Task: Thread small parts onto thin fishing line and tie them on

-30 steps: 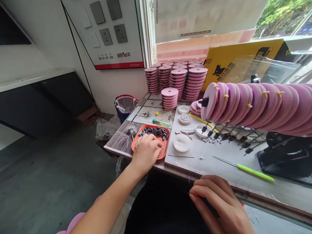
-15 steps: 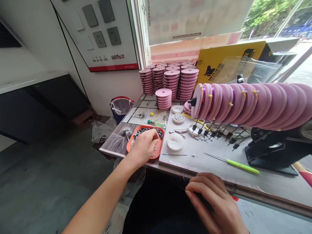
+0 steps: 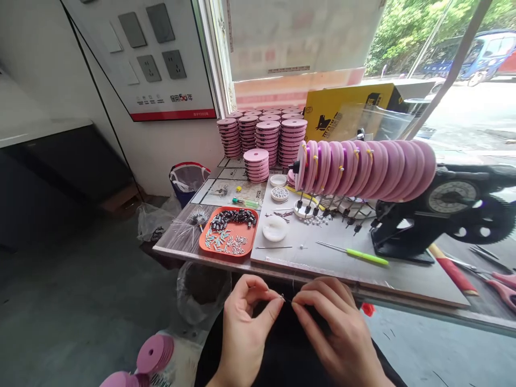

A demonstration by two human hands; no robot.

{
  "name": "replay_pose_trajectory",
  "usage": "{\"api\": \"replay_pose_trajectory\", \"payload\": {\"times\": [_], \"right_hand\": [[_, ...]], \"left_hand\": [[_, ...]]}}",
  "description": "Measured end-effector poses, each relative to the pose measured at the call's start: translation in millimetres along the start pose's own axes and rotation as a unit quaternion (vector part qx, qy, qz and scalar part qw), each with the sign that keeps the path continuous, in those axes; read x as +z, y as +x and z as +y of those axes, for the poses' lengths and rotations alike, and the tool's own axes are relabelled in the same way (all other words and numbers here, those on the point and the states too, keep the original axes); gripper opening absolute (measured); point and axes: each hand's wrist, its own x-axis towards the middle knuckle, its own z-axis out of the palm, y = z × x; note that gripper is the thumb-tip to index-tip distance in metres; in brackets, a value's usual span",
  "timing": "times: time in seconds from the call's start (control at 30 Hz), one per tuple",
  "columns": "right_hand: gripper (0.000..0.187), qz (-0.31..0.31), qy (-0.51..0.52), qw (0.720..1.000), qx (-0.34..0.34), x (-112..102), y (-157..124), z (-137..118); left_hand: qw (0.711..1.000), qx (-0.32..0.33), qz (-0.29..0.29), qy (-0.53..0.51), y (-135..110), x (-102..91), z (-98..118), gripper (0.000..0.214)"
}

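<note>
Just in front of the table edge, my left hand [image 3: 250, 317] pinches a tiny shiny metal piece [image 3: 282, 296] between thumb and forefinger; it looks like a small swivel. Close on its right, my right hand [image 3: 332, 317] is closed in a pinch on a thin line, a faint loop of which rises above the fingertips. The two sets of fingertips are almost touching. Beyond my left hand lies an orange tray [image 3: 204, 248] with black pieces, teal-and-silver pins and a heap of small metal parts in it.
A board [image 3: 306, 263] carries a white dish [image 3: 276, 228], a bowl of beads [image 3: 279, 194], a metal needle [image 3: 274, 247] and a green-handled hook tool [image 3: 366, 257]. A black stand [image 3: 403, 236] holds a row of pink spools [image 3: 363, 169]. Scissors [image 3: 502, 287] lie at right; stacked pink spools [image 3: 268, 142] stand behind.
My left hand has come out of the orange tray, back towards my right hand, with a tiny metal piece in its fingers. My right hand keeps its pinch. The view has shifted right.
</note>
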Motion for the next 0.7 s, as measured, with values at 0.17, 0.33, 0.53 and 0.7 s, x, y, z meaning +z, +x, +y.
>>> {"api": "replay_pose_trajectory", "payload": {"times": [0.17, 0.33, 0.53, 0.7], "right_hand": [[0.013, -0.003, -0.001, 1.000, 0.012, 2.3, -2.8, 0.9], [0.013, -0.005, -0.001, 1.000, 0.016, 3.3, -3.1, 0.9], [0.013, -0.009, 0.025, 0.999, 0.031, 4.0, -4.5, 1.2], [0.011, -0.018, 0.110, 0.989, 0.093, 6.5, -7.6, 5.2]], "left_hand": [[0.990, 0.102, 0.017, 0.090, -4.2, -1.4, -2.2, 0.015], [0.966, 0.201, 0.022, 0.161, -5.9, -1.9, -6.9, 0.015], [0.909, 0.346, 0.023, 0.231, -5.8, -2.4, -10.0, 0.017], [0.867, 0.429, 0.015, 0.252, -3.4, 0.4, -7.6, 0.019]]}}
